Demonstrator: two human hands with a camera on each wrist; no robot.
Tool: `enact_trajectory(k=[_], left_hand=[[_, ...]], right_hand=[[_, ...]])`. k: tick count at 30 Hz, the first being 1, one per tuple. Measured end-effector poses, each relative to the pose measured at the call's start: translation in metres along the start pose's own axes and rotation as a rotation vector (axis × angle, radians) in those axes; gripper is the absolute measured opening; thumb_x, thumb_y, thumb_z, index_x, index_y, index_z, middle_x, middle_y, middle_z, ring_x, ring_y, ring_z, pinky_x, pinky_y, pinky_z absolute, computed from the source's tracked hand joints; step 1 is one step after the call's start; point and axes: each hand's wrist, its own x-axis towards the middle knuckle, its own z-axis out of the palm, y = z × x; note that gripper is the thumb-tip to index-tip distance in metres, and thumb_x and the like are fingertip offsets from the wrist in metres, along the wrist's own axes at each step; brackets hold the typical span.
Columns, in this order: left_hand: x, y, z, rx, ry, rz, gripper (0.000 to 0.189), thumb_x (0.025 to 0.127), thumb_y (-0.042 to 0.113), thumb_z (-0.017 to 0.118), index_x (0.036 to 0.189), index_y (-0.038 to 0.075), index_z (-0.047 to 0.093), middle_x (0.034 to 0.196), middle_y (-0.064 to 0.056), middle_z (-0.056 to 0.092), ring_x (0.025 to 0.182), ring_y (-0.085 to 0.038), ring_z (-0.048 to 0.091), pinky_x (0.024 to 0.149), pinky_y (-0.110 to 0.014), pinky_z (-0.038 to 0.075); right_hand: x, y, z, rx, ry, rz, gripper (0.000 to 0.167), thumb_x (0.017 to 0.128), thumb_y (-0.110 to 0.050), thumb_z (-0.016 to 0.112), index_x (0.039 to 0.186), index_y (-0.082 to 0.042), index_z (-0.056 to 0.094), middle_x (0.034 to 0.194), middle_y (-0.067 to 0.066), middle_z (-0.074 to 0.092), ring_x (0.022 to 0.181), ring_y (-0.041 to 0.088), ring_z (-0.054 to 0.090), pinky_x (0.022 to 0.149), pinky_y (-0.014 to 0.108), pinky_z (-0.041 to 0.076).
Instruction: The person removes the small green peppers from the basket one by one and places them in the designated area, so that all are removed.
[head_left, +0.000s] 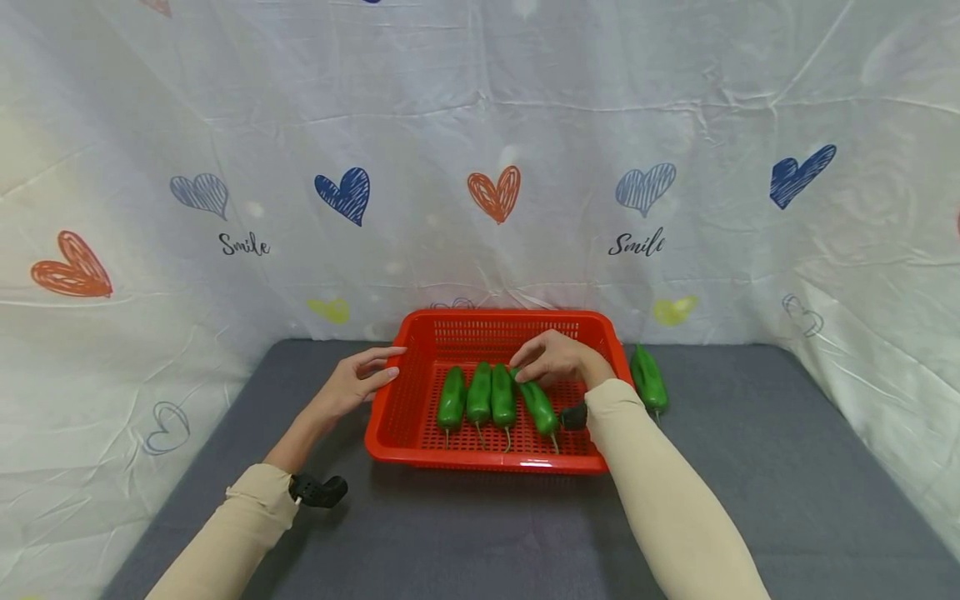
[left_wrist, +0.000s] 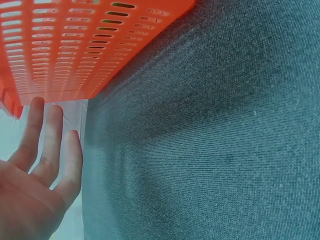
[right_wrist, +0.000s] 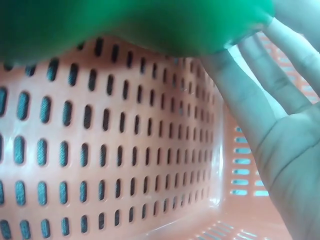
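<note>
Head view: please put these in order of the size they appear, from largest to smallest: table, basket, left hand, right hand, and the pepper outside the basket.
1. Table
2. Basket
3. Left hand and right hand: too alike to rank
4. Outside pepper
</note>
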Motion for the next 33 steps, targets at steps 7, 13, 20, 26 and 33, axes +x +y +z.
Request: enact_trajectory(k=[7, 13, 20, 26, 33], left_hand=[[0.0, 0.001, 0.0, 0.011, 0.003, -0.003, 0.05, 0.102, 0.021, 0.066, 0.148, 0.008, 0.053, 0.134, -0.025, 0.056, 0.108, -0.034, 0.065, 0.081, -0.045, 0.059], [-0.001, 0.001, 0.001, 0.037, 0.011, -0.002, 0.049, 0.102, 0.021, 0.066, 0.148, 0.009, 0.053, 0.134, -0.024, 0.057, 0.108, -0.034, 0.065, 0.082, -0.048, 0.058], [-0.001, 0.001, 0.001, 0.043, 0.015, -0.001, 0.048, 0.103, 0.02, 0.065, 0.148, 0.01, 0.054, 0.134, -0.024, 0.057, 0.106, -0.033, 0.065, 0.08, -0.043, 0.059], [-0.001, 0.001, 0.001, 0.049, 0.02, 0.0, 0.048, 0.103, 0.021, 0.065, 0.148, 0.01, 0.054, 0.132, -0.024, 0.058, 0.105, -0.032, 0.066, 0.08, -0.044, 0.059], [0.0, 0.0, 0.001, 0.042, 0.017, -0.007, 0.048, 0.103, 0.021, 0.065, 0.148, 0.011, 0.054, 0.133, -0.024, 0.057, 0.107, -0.034, 0.065, 0.08, -0.043, 0.059]], right_hand=[[-0.001, -0.002, -0.005, -0.034, 0.014, -0.053, 0.036, 0.09, -0.009, 0.079, 0.122, 0.005, 0.07, 0.123, 0.013, 0.068, 0.1, 0.024, 0.067, 0.084, 0.043, 0.058], [-0.002, -0.006, -0.008, 0.043, 0.04, -0.084, 0.042, 0.09, -0.008, 0.079, 0.128, 0.006, 0.067, 0.127, 0.013, 0.066, 0.104, 0.027, 0.067, 0.087, 0.042, 0.057], [-0.007, -0.016, -0.011, 0.085, 0.079, -0.122, 0.045, 0.09, -0.008, 0.079, 0.131, 0.006, 0.065, 0.131, 0.013, 0.064, 0.113, 0.028, 0.063, 0.089, 0.044, 0.056], [-0.009, -0.021, -0.013, 0.127, 0.051, -0.157, 0.049, 0.092, -0.007, 0.077, 0.135, 0.008, 0.06, 0.135, 0.015, 0.061, 0.122, 0.03, 0.058, 0.092, 0.043, 0.054], [-0.009, -0.027, -0.014, 0.153, 0.057, -0.176, 0.047, 0.093, -0.006, 0.076, 0.136, 0.007, 0.06, 0.133, 0.015, 0.062, 0.123, 0.029, 0.057, 0.094, 0.041, 0.053]])
